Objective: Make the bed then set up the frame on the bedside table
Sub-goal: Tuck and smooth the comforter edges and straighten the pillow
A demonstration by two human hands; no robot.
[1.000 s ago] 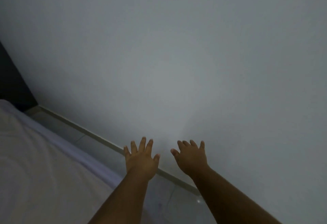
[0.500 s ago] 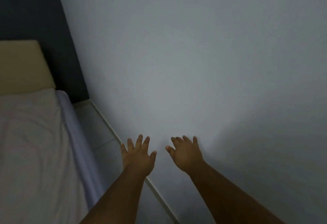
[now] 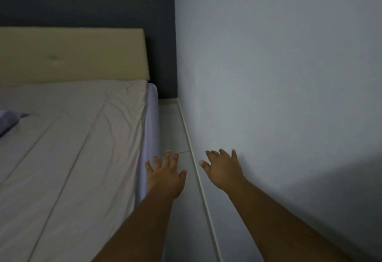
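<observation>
The wall [image 3: 279,75] fills the right; the bed [image 3: 72,137] lies left, its sheet wrinkled, headboard [image 3: 72,54] beyond. A narrow floor [image 3: 171,129] strip between them leaves little room. Both hands are spread and empty: left hand [image 3: 165,176] by the mattress edge, right hand [image 3: 224,170] near the wall. Best to reach left and smooth outward. Possibly a pillow [image 3: 8,123] lies far left; frame unseen.

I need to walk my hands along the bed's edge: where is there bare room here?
Bare: the pale tiled floor strip between lilac mattress side and white wall; the wrinkled whitish sheet. A bluish fabric sits far left. Both hands are empty.
</observation>
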